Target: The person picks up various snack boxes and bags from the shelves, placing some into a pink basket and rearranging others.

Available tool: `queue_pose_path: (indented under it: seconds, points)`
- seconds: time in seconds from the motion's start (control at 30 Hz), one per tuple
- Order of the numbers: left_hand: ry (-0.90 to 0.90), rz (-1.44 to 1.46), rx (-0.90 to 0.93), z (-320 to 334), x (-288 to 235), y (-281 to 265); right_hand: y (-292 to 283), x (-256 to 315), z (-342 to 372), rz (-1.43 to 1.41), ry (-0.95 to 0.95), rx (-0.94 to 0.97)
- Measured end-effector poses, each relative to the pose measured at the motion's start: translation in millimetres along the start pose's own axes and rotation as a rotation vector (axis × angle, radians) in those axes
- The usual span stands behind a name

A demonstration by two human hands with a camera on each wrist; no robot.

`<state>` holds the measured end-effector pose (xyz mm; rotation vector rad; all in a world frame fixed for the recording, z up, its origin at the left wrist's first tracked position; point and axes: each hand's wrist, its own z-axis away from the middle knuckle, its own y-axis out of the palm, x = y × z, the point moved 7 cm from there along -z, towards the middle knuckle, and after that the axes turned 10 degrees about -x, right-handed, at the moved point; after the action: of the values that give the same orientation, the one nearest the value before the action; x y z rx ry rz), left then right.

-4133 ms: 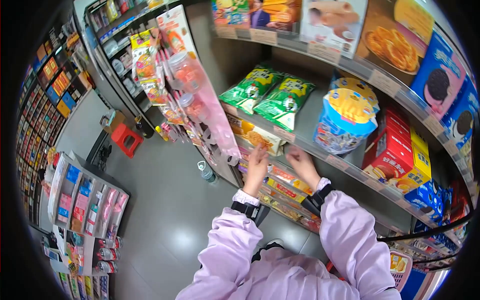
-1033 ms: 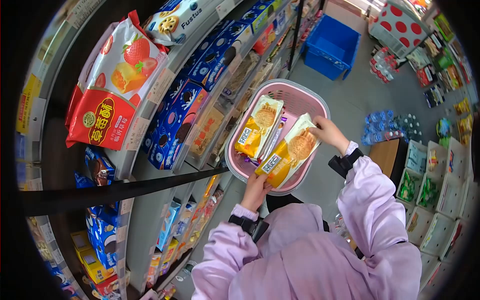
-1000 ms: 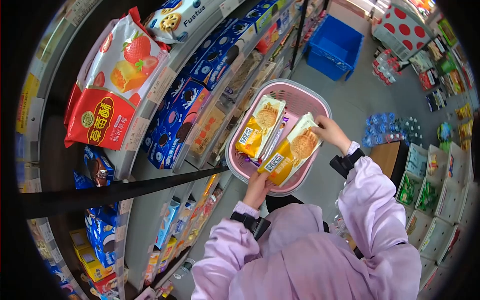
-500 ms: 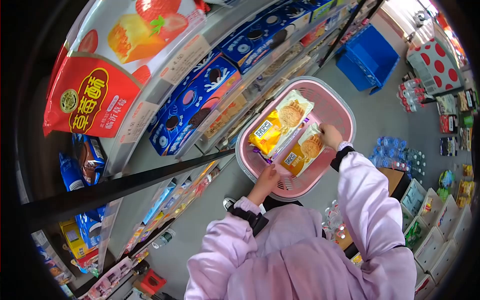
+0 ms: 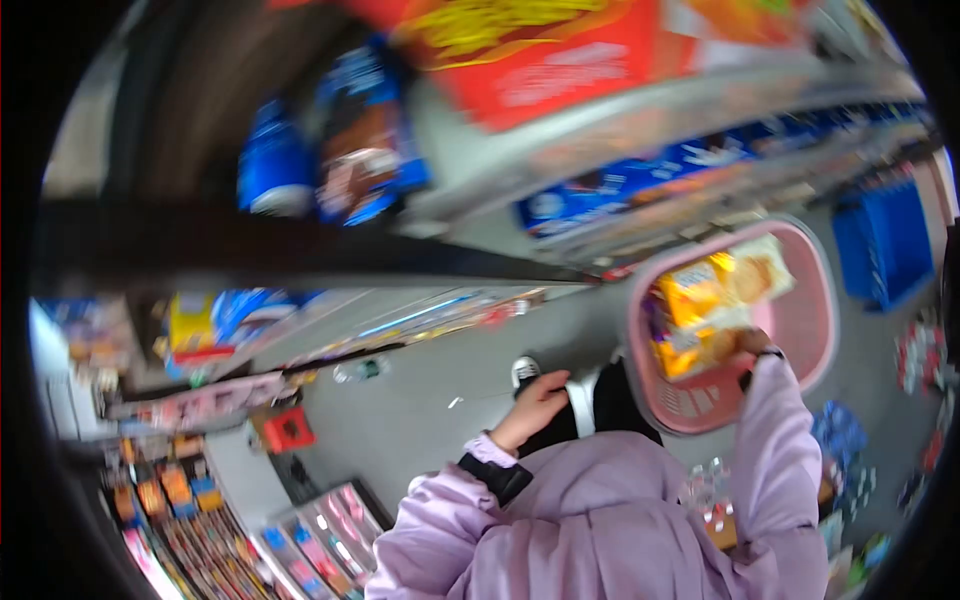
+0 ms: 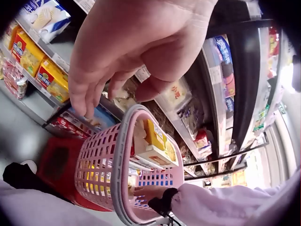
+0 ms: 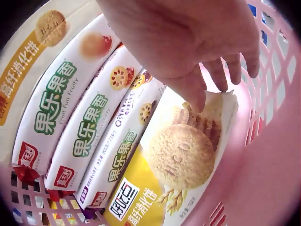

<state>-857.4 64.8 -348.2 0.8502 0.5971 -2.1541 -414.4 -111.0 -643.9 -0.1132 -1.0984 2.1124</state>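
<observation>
Pack (image 7: 181,155) lies inside the basket (image 5: 810,330), its printed face toward the right wrist camera and one long edge right beside a row of white packs (image 7: 89,127). Its other long edge runs along the pink wall. Beyond the row, on the opposite side, is a far pack (image 7: 40,35) with the same kind of biscuit print.

The right hand (image 7: 188,42) is over the upper end of the pack, its fingers lightly bent and not wrapped round it. Thumb and fingertips overlap that end, but whether they touch it I cannot tell. The left hand (image 5: 540,408) is outside the basket, fingers loose, holding nothing.

The step in hand looks to be settling the pack and letting it go. To do that well, guide the upper end by its edge rather than pressing on the face, since biscuits inside would probably crack. Keep the long edge parallel to the row, so that the white packs are not pushed askew. Before lifting the hand clear, check that the thumb is not caught on the wrapper. The left hand, being unoccupied, could steady the rim if the basket rocks; what the basket rests on I cannot make out.

Farther out, shelves (image 5: 470,165) stand beside the basket and a dark bar (image 5: 300,245) runs along them, so the hand is best drawn back toward the body. A blue bin (image 5: 885,245) stands past the basket's far end.
</observation>
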Motion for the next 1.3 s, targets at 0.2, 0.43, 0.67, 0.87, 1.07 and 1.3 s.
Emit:
queue_pose_path:
  seconds: [0.2, 0.43, 0.67, 0.87, 1.07, 1.3]
  points:
    - [-0.025, 0.089, -0.032, 12.5, 9.4, -30.9, -2.2, 60.8, 4.1, -0.277, -0.196, 0.019]
    - [-0.005, 0.256, -0.026, 14.8, -6.6, -70.0, -106.7, 130.2, 73.1, -0.320, -0.199, -0.131]
    - [0.296, 0.532, -0.140, 43.6, -33.0, -177.9, -195.8, 339.6, 245.2, -0.596, -0.505, -0.056]
    - [0.641, 0.784, -0.405, 97.0, -50.0, -331.4, -189.5, 532.6, 311.2, -0.565, -0.776, 0.155]
    - [0.682, 1.118, -0.754, 131.4, 3.3, -460.6, -121.2, 723.3, 334.2, -0.647, -0.984, 0.246]
    - [0.682, 1.197, -0.911, 157.3, 48.5, -577.8, -55.9, 959.5, 317.9, -0.717, -1.008, 0.257]
